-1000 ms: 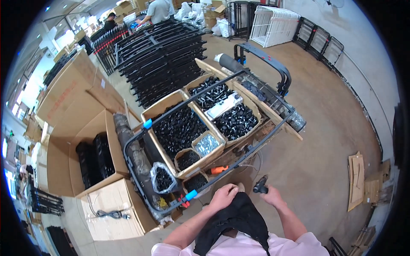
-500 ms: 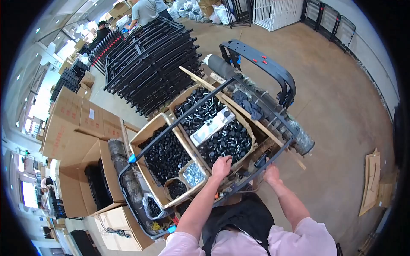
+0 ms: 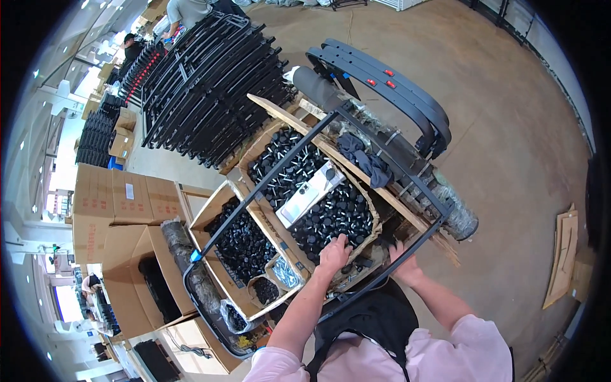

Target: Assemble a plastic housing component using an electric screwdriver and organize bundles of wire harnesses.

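Observation:
My left hand [image 3: 335,253] is over the near edge of a carton of black knobs with metal bolts [image 3: 337,216], its fingers pinched together. What they hold, if anything, I cannot make out. My right hand [image 3: 405,264] is beside the near right stretch of a black tubular frame [image 3: 417,239], fingers apart, with nothing visible in them. The frame lies tilted across the cartons, with blue pieces on its tube. On the knobs rests a white flat strip [image 3: 310,193]. A small black object [image 3: 363,261] lies between my hands.
Left of the knobs stands a carton of small black parts [image 3: 238,239], with a small box of silvery packets [image 3: 284,272]. A wooden slat [image 3: 337,156] and wrapped rolls [image 3: 461,223] lie to the right. Curved black bars [image 3: 382,83] and stacked black frames [image 3: 203,89] stand beyond.
My right hand has let go of the black handled object it held, and its fingers have spread. My left hand stays at the carton's near edge. The view has shifted slightly.

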